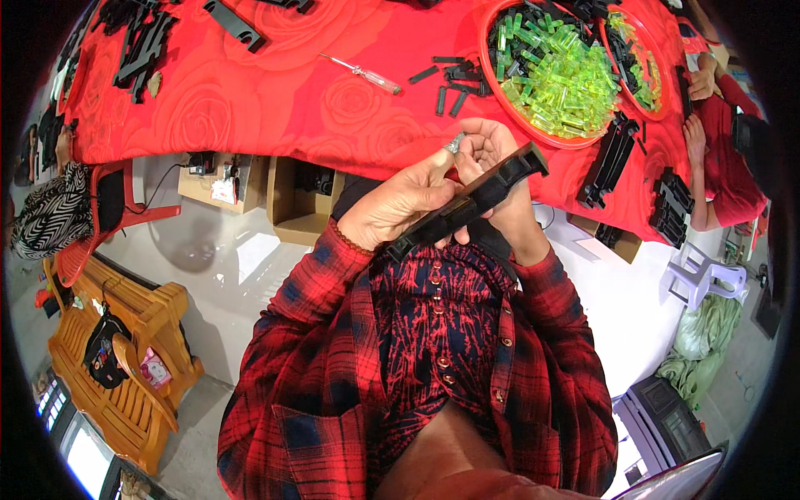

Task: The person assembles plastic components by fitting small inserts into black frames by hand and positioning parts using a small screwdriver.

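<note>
A long black plastic part (471,202) is held slantwise in front of my body, just off the table's near edge. My left hand (408,196) is closed on it, thumb on top, fingertips showing beneath. My right hand (493,154) is curled behind the part's upper end, its fingertips meeting those of the left. A small silvery bit (456,142) shows at the fingertips; its kind is unclear. Beyond the hands lie a screwdriver (375,78) with a clear handle and several small black pieces (457,77). A red basin (490,71) holds many clear yellow-green pieces (558,83).
A red rose-patterned cloth (275,104) covers the table. Long black parts lie at far left (142,50) and right (608,158). Another red basin (662,104) stands beside a co-worker's hands (696,137). An open cardboard box (300,200) is below the edge; a wooden chair (125,358) stands left.
</note>
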A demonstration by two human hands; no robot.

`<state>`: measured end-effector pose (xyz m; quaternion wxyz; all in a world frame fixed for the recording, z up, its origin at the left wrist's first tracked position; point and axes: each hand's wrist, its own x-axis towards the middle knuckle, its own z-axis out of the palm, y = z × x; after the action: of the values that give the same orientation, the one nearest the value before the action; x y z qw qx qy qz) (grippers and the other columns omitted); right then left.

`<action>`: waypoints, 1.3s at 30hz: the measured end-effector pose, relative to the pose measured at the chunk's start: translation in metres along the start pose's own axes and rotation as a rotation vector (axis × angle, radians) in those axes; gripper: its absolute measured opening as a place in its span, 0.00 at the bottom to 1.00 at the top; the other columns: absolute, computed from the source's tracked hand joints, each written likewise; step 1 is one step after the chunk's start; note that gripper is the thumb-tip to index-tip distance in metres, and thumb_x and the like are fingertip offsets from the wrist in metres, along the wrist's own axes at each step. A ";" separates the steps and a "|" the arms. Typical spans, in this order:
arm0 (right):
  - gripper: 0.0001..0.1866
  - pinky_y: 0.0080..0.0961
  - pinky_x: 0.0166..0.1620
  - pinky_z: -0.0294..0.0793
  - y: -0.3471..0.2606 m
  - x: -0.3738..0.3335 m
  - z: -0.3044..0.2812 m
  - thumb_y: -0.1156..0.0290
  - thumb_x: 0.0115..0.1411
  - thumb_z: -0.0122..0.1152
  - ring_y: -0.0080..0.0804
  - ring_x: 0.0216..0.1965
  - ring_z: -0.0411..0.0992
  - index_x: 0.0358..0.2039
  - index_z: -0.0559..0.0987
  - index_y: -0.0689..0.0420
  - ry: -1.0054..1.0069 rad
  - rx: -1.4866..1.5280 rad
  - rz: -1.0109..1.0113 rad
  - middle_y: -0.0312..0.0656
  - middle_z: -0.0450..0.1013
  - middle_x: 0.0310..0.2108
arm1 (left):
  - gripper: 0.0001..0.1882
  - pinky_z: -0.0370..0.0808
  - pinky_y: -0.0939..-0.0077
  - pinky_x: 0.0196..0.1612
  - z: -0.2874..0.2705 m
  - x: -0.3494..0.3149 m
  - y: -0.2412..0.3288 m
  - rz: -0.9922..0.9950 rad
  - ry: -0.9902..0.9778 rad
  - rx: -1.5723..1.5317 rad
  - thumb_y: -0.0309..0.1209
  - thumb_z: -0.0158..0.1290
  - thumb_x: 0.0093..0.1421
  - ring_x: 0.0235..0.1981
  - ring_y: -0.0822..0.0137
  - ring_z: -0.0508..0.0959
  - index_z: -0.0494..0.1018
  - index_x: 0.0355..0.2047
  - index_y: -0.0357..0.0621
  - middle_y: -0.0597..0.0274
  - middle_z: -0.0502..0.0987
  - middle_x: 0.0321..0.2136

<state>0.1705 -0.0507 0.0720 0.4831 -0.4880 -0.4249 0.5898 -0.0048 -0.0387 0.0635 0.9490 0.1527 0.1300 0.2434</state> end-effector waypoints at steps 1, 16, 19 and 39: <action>0.22 0.12 0.35 0.69 -0.006 -0.002 0.001 0.77 0.62 0.58 0.14 0.32 0.67 0.56 0.66 0.62 -0.020 -0.003 0.039 0.32 0.67 0.34 | 0.46 0.79 0.75 0.22 -0.001 0.000 0.000 -0.010 -0.013 0.034 0.44 0.57 0.64 0.29 0.57 0.84 0.41 0.71 0.47 0.40 0.78 0.44; 0.16 0.22 0.46 0.74 -0.023 -0.016 0.003 0.83 0.65 0.54 0.25 0.41 0.72 0.53 0.69 0.66 0.302 -0.287 -0.339 0.40 0.72 0.40 | 0.24 0.81 0.72 0.37 -0.018 0.012 0.005 0.225 0.128 -0.289 0.41 0.44 0.73 0.41 0.63 0.81 0.62 0.64 0.42 0.44 0.73 0.56; 0.18 0.23 0.44 0.74 -0.021 -0.018 0.011 0.87 0.60 0.56 0.29 0.42 0.72 0.51 0.73 0.64 0.265 -0.395 -0.466 0.43 0.74 0.38 | 0.22 0.81 0.69 0.42 -0.021 0.014 -0.001 0.239 0.113 -0.255 0.41 0.44 0.73 0.42 0.63 0.81 0.65 0.62 0.42 0.48 0.75 0.55; 0.27 0.42 0.63 0.52 -0.028 -0.021 0.016 0.73 0.54 0.60 0.27 0.51 0.72 0.57 0.75 0.58 -0.009 -1.378 -0.844 0.33 0.79 0.38 | 0.17 0.72 0.76 0.54 -0.010 0.012 -0.007 0.380 0.377 0.082 0.35 0.42 0.74 0.49 0.74 0.73 0.63 0.60 0.45 0.67 0.72 0.44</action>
<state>0.1600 -0.0675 0.1049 0.2540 -0.4721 -0.8435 -0.0347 0.0054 -0.0357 0.0499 0.8384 0.1649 0.2830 0.4357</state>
